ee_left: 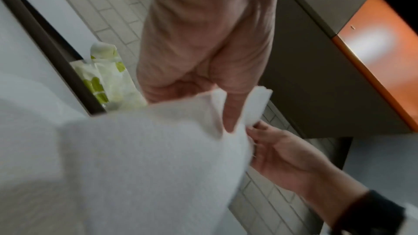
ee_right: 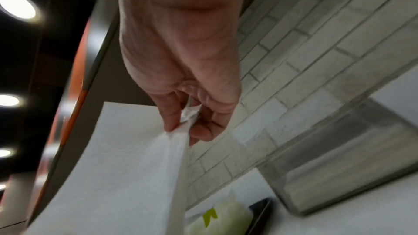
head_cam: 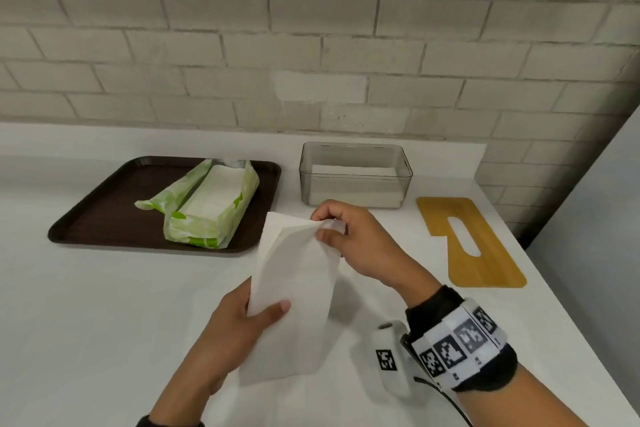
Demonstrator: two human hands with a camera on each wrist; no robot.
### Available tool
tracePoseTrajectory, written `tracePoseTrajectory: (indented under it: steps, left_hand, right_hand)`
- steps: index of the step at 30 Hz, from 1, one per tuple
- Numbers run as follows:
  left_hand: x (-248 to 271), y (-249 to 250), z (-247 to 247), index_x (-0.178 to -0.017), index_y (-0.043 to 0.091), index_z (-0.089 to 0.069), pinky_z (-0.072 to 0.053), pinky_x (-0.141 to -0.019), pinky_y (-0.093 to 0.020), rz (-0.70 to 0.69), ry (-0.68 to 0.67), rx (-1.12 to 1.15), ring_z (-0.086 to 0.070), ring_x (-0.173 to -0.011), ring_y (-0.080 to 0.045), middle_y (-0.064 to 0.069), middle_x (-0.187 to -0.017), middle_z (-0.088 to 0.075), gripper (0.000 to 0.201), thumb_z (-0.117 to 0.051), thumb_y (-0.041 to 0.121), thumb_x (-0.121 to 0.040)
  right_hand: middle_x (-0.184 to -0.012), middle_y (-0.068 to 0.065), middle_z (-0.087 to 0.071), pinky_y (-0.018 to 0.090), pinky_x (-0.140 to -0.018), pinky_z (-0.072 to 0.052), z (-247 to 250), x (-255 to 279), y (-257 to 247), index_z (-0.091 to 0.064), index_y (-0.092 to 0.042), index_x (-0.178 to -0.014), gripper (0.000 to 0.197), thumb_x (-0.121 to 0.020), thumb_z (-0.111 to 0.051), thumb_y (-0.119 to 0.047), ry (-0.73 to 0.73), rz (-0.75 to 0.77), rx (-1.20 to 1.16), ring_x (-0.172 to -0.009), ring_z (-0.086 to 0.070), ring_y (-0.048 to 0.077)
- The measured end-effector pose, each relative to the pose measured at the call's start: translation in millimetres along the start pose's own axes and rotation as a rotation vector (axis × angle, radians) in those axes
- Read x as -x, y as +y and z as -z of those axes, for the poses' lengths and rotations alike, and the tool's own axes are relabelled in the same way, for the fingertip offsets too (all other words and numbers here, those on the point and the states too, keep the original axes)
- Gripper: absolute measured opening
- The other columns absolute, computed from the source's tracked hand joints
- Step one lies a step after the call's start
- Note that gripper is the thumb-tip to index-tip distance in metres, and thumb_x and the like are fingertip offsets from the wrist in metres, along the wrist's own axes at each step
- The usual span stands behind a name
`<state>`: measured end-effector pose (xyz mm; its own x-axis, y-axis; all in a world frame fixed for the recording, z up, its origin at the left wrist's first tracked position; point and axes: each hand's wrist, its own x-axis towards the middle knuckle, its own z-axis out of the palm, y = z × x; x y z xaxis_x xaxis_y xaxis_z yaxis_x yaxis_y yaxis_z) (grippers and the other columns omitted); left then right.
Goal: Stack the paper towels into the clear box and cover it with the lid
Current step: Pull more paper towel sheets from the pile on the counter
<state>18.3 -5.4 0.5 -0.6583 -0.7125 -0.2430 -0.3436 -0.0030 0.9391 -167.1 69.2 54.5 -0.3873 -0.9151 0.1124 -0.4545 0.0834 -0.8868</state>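
A white paper towel [head_cam: 294,291] hangs in the air above the counter, held by both hands. My left hand [head_cam: 256,314] grips its lower left edge, thumb on top. My right hand [head_cam: 327,229] pinches its top right corner [ee_right: 187,115]. In the left wrist view the paper towel [ee_left: 135,158] fills the lower left. The clear box [head_cam: 355,174] stands behind the hands by the wall, with a low stack of white towels in it. The wooden lid [head_cam: 471,243], with a slot in it, lies flat to the right of the box.
A dark brown tray [head_cam: 104,211] at the left holds an opened green and white pack of paper towels [head_cam: 207,204]. A brick wall runs behind the counter. The counter's right edge lies just beyond the lid.
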Motion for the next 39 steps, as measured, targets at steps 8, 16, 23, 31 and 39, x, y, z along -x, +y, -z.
tracePoseTrajectory:
  steps: [8,16,23,31,39]
  left_hand:
    - [13.3,-19.4,37.6,-0.096,0.015,-0.067,-0.052,-0.062,-0.033,0.037,0.329,0.221,-0.072,-0.074,-0.022,-0.001,-0.08,-0.076,0.009,-0.06,0.014,-0.091]
    - [23.2,-36.1,59.8,-0.098,0.016,-0.066,-0.052,-0.067,-0.036,0.07,0.366,0.245,-0.071,-0.081,-0.026,-0.005,-0.087,-0.075,0.01,-0.059,0.013,-0.091]
    - [18.2,-18.7,70.2,-0.104,0.022,-0.065,-0.052,-0.079,-0.041,-0.033,0.439,0.32,-0.068,-0.089,-0.024,-0.002,-0.096,-0.072,0.018,-0.049,0.027,-0.097]
    - [0.3,25.5,31.3,-0.107,0.031,-0.063,-0.052,-0.084,-0.039,-0.131,0.3,0.455,-0.068,-0.095,-0.02,0.005,-0.098,-0.074,0.02,-0.046,0.032,-0.097]
    - [0.3,45.2,-29.6,-0.125,0.041,-0.051,-0.043,-0.105,-0.036,-0.215,0.008,0.405,-0.056,-0.116,-0.003,0.021,-0.12,-0.062,0.055,-0.041,0.07,-0.079]
  right_hand:
    - [-0.088,0.004,-0.061,0.019,-0.069,-0.047,-43.8,-55.1,46.2,-0.065,-0.01,-0.089,0.021,-0.087,-0.048,0.002,-0.076,-0.218,0.266,-0.079,-0.055,0.018]
    - [-0.109,0.007,-0.054,0.033,-0.086,-0.047,-97.3,-59.3,67.6,-0.054,-0.009,-0.109,0.05,-0.076,-0.069,-0.044,-0.401,-0.324,0.654,-0.105,-0.051,0.025]
    - [-0.084,0.002,-0.061,0.028,-0.072,-0.045,-52.7,-44.9,35.4,-0.054,-0.016,-0.077,0.016,-0.082,-0.068,-0.01,-0.246,-0.159,-0.167,-0.08,-0.058,0.017]
    - [-0.087,0.001,-0.073,0.026,-0.067,-0.055,-7.5,-19.2,-13.1,-0.061,-0.012,-0.103,0.016,-0.088,-0.059,-0.018,0.053,0.069,-0.737,-0.076,-0.068,0.013]
    - [-0.055,-0.012,-0.038,0.015,-0.05,-0.034,-29.6,-11.9,7.5,-0.054,-0.013,-0.105,0.021,-0.096,-0.046,-0.03,0.661,0.167,0.053,-0.049,-0.044,0.001]
